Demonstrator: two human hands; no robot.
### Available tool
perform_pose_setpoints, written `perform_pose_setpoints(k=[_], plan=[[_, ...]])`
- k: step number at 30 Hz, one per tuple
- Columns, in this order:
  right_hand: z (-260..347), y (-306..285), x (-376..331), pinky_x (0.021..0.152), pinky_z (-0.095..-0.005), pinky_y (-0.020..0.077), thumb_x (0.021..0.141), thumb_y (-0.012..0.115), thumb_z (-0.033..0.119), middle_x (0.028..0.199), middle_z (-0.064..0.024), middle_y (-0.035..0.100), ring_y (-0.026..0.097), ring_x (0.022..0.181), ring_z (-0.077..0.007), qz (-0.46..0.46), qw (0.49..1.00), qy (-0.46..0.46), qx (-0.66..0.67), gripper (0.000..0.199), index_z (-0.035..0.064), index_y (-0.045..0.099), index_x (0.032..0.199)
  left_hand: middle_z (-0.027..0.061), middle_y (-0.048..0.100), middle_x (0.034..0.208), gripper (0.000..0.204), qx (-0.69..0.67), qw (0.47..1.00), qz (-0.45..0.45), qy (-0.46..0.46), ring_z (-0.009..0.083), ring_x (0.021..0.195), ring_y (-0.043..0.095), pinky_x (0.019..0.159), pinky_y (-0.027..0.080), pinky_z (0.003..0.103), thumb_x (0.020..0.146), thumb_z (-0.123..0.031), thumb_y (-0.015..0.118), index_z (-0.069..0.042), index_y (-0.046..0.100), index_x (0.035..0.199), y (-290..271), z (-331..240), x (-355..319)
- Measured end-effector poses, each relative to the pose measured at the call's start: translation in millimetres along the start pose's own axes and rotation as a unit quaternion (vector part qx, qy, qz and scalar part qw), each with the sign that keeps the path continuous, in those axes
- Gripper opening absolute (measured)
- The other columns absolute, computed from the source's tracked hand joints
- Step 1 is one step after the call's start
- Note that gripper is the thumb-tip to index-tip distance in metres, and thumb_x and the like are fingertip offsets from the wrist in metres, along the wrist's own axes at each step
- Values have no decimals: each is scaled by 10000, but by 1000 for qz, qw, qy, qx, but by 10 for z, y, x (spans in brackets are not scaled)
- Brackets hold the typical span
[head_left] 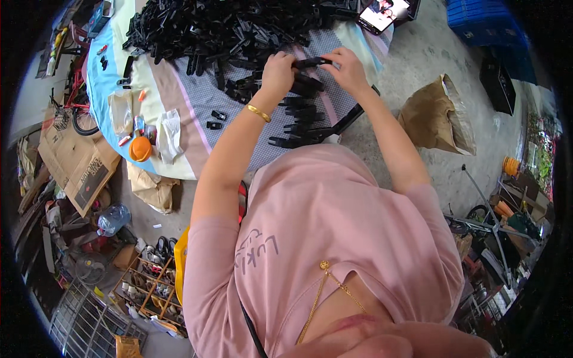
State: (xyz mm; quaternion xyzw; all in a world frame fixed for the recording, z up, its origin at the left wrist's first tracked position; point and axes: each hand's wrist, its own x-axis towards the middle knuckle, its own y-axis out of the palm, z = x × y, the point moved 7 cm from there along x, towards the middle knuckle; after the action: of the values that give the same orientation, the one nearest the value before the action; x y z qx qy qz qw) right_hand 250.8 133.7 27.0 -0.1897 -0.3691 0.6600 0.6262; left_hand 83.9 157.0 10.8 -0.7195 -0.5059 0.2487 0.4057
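Both hands meet over a cloth-covered table, at the near side of a large heap of black plastic clip-like pieces (209, 30). Between them is a slim black plastic piece (311, 62). My left hand (279, 73) has its fingers closed round the left end, partly hidden from above. At the other end, my right hand (347, 70) pinches the piece between thumb and fingers. Just below the hands, several similar black pieces (301, 113) lie side by side in a row. A long black strip (352, 117) slants along their right side.
A lit phone (382, 15) stands at the far right of the table. Two small black pieces (216, 120), an orange round object (140, 149) and white paper (170, 136) lie to the left. An open brown paper bag (439, 116) stands on the floor at right.
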Motion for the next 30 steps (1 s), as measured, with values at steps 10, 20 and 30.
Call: perform_pose_setpoints(k=[10,20,30], plan=[[0,155,98,753,-357,468,693,717,151,846,-34,600,547,847,-246,50,989,-111,-84,192,96,708,876,124,619,854,191,-22,997,9,70,321,865,569,786,482,412,702,-57,647,-66,703,884,68,91,52],[153,451,193,779,-366,470,706,710,217,894,-69,612,551,894,-282,86,981,-124,-119,258,83,680,924,127,649,955,275,35,995,88,44,316,937,591,826,477,394,729,-110,683,-45,662,995,-96,-45,33],[849,56,-394,959,-450,381,716,722,372,1221,-135,521,453,1169,-354,50,984,-169,-30,521,91,600,1138,119,624,1058,270,-503,849,-109,116,178,935,596,822,480,265,838,-86,575,-6,615,1093,-2348,34,-395]])
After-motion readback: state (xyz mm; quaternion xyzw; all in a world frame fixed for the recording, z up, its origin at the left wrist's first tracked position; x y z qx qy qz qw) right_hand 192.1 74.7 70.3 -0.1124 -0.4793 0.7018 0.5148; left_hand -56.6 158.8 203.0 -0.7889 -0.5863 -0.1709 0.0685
